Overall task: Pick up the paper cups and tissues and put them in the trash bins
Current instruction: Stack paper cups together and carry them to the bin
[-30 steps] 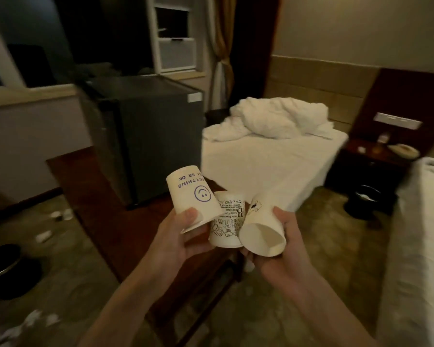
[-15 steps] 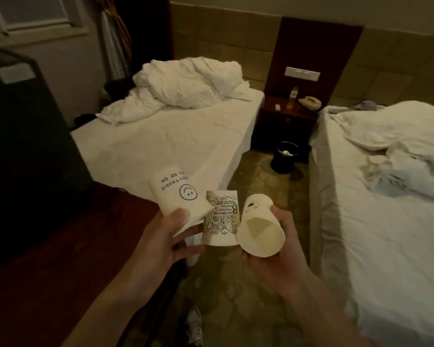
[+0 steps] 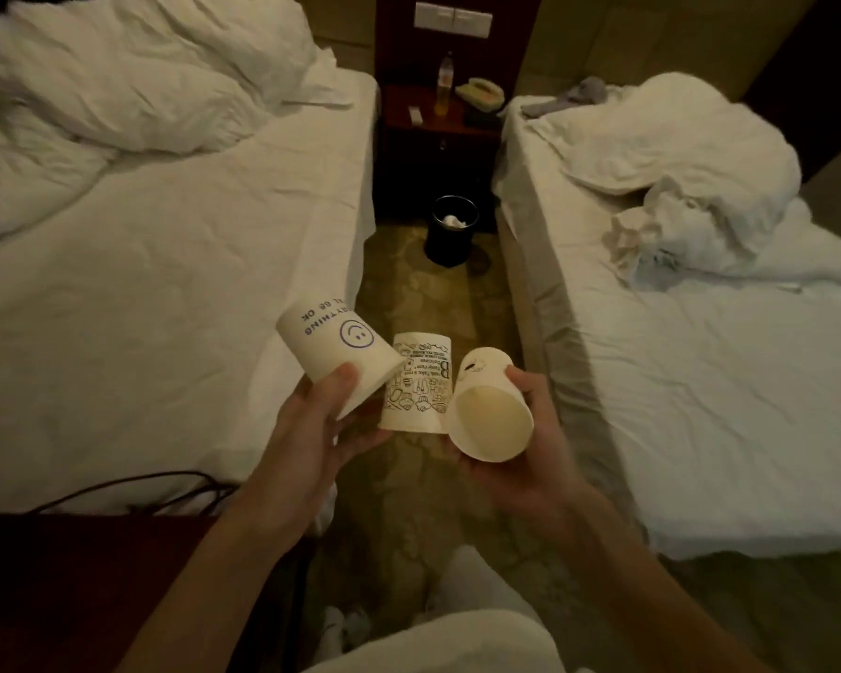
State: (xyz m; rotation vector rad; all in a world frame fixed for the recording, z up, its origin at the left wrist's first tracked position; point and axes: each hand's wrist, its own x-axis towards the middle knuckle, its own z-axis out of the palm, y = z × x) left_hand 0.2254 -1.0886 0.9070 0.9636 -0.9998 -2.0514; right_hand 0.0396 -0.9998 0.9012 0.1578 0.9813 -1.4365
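My left hand [image 3: 312, 429] grips a smiley-face cup [image 3: 331, 352], my right hand [image 3: 530, 454] a plain cup [image 3: 489, 420], printed cup [image 3: 418, 386] between them; far ahead, black trash bin [image 3: 450, 245] in the aisle between left bed [image 3: 166, 284] and right bed [image 3: 700, 381].

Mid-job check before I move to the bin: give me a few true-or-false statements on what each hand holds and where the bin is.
1. The left hand grips the smiley-face cup. True.
2. The right hand is empty. False: it holds a plain cup, mouth toward the camera.
3. The black trash bin stands on the floor between the left bed and the right bed. True.
4. The bin holds nothing. False: something white lies in it.
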